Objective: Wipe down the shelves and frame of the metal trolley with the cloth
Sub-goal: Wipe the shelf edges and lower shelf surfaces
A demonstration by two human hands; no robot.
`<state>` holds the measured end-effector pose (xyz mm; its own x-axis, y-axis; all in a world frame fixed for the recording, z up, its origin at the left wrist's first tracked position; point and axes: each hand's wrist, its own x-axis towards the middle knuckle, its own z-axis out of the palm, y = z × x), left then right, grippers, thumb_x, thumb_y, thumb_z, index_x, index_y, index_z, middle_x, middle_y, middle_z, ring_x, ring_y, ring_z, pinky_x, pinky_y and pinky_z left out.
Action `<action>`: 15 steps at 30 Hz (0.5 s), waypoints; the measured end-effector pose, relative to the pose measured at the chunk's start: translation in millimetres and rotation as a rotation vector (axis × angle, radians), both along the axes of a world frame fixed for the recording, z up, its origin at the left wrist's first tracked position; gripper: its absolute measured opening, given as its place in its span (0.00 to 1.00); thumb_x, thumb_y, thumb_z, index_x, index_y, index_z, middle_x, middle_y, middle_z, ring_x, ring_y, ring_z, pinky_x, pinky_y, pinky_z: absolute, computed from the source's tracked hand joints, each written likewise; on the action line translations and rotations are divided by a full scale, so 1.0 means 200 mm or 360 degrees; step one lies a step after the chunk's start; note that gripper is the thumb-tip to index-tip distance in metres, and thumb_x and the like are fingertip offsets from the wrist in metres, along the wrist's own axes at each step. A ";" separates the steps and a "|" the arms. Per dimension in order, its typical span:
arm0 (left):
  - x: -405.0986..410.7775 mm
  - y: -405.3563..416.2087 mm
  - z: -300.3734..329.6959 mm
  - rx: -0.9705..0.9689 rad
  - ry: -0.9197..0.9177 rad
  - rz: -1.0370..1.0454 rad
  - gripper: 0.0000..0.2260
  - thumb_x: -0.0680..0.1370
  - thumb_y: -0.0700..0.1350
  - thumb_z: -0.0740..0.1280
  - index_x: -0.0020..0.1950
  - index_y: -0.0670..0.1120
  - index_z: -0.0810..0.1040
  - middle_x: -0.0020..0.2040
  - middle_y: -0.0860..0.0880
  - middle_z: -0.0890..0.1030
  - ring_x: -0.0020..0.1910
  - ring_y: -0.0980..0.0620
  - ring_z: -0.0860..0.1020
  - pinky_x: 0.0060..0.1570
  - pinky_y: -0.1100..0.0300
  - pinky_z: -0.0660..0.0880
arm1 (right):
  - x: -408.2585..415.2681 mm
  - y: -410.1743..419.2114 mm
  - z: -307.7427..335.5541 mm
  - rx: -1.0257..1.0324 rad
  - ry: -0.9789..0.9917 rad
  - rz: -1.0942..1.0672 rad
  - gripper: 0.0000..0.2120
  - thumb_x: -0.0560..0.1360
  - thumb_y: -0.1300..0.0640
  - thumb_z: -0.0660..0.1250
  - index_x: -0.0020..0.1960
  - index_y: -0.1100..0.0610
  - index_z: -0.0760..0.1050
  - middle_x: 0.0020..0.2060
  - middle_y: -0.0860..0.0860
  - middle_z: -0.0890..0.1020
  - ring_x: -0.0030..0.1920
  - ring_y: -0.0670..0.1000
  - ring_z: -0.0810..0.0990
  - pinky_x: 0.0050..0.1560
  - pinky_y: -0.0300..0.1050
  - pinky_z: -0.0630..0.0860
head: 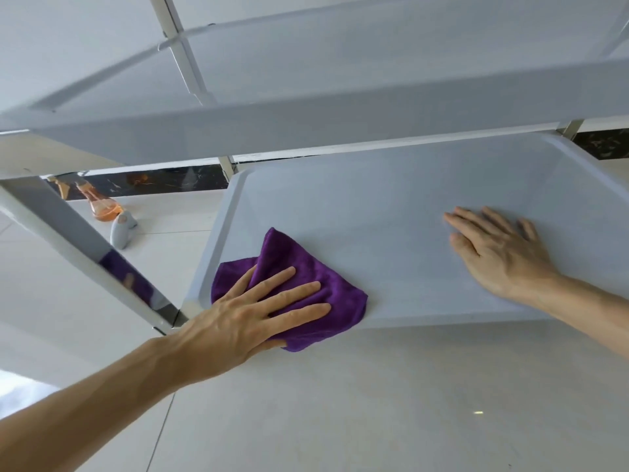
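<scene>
The trolley's lower shelf (391, 202) is a pale grey tray with a raised rim. A purple cloth (306, 267) lies crumpled on its near left corner and hangs slightly over the front rim. My left hand (245, 318) presses flat on the cloth with straight, spread fingers. My right hand (500, 250) rests flat on the bare shelf at the right, holding nothing. Above, the upper shelf (306, 124) crosses the view. A shiny metal post (85, 247) of the frame runs down at the left.
An orange spray bottle (100, 202) and a small grey bottle-like object (122, 229) sit on the pale tiled floor (340, 403) left of the trolley. A dark marble skirting (153, 183) runs along the wall behind.
</scene>
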<state>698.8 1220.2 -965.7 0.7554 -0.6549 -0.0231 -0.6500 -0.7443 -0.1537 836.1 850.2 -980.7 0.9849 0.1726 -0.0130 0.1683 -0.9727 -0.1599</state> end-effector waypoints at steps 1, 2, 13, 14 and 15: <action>-0.03 0.04 0.01 0.0009 0.0014 0.0032 0.29 0.82 0.52 0.59 0.81 0.57 0.50 0.81 0.55 0.52 0.80 0.46 0.52 0.73 0.40 0.61 | 0.00 0.01 0.00 0.0004 0.0003 0.0004 0.24 0.83 0.43 0.45 0.78 0.39 0.54 0.79 0.37 0.55 0.79 0.49 0.53 0.76 0.60 0.51; -0.06 0.07 0.01 0.0007 0.0036 0.0073 0.33 0.81 0.48 0.64 0.81 0.57 0.50 0.81 0.56 0.52 0.80 0.47 0.52 0.73 0.40 0.61 | 0.00 0.01 0.01 0.0004 0.0014 0.0009 0.24 0.83 0.44 0.45 0.78 0.39 0.54 0.79 0.37 0.55 0.79 0.49 0.54 0.75 0.60 0.52; -0.37 0.06 0.16 -0.1193 -0.0007 0.0857 0.27 0.78 0.33 0.67 0.71 0.57 0.71 0.59 0.68 0.76 0.55 0.64 0.76 0.52 0.72 0.73 | -0.29 0.53 0.16 0.0018 0.0049 0.0818 0.24 0.82 0.44 0.55 0.77 0.48 0.62 0.79 0.47 0.60 0.79 0.49 0.56 0.76 0.49 0.55; -0.40 0.05 0.18 -0.1279 -0.0050 0.0958 0.24 0.78 0.33 0.67 0.68 0.56 0.74 0.54 0.68 0.79 0.50 0.63 0.78 0.48 0.72 0.73 | -0.33 0.61 0.15 0.0026 0.0109 0.0902 0.25 0.83 0.43 0.52 0.78 0.46 0.59 0.79 0.45 0.57 0.79 0.47 0.54 0.76 0.48 0.53; -0.44 0.04 0.21 -0.1354 -0.0074 0.1036 0.22 0.77 0.33 0.67 0.64 0.57 0.76 0.50 0.68 0.81 0.47 0.63 0.79 0.45 0.72 0.74 | -0.37 0.67 0.15 0.0013 0.0172 0.0967 0.25 0.83 0.41 0.49 0.78 0.44 0.57 0.80 0.43 0.55 0.79 0.46 0.50 0.77 0.50 0.51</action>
